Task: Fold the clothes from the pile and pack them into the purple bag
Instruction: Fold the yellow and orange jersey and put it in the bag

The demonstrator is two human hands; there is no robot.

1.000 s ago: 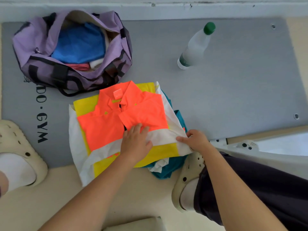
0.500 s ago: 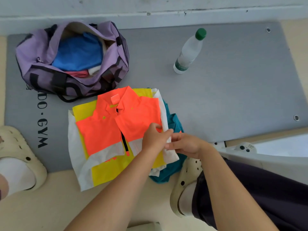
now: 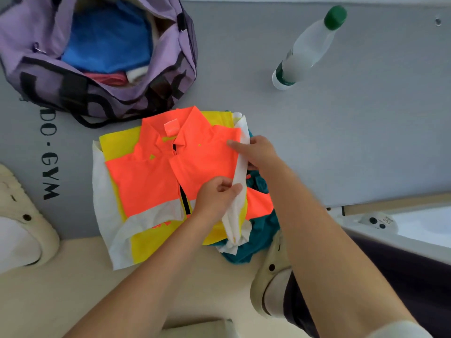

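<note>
An orange, yellow and white jacket (image 3: 148,181) lies flat on the grey gym mat (image 3: 341,132), collar toward the purple bag (image 3: 44,28). My left hand (image 3: 217,198) pinches the jacket's white right sleeve low down. My right hand (image 3: 256,152) grips the same sleeve higher up, near the shoulder. The sleeve is lifted and folded inward over the orange front. A teal garment (image 3: 258,242) lies bunched under the jacket's right side. The bag stands open at the top left, with blue, pink and white clothes inside.
A clear plastic bottle (image 3: 307,50) with a green cap lies on the mat to the upper right. Cream clogs sit at the left edge (image 3: 22,215) and on my foot (image 3: 271,272) by the teal garment. A white object (image 3: 400,225) lies at the right.
My right hand has slid up the jacket's right edge from the hem to the shoulder. My left hand left the orange front and took hold of the white sleeve, which is now folded inward.
</note>
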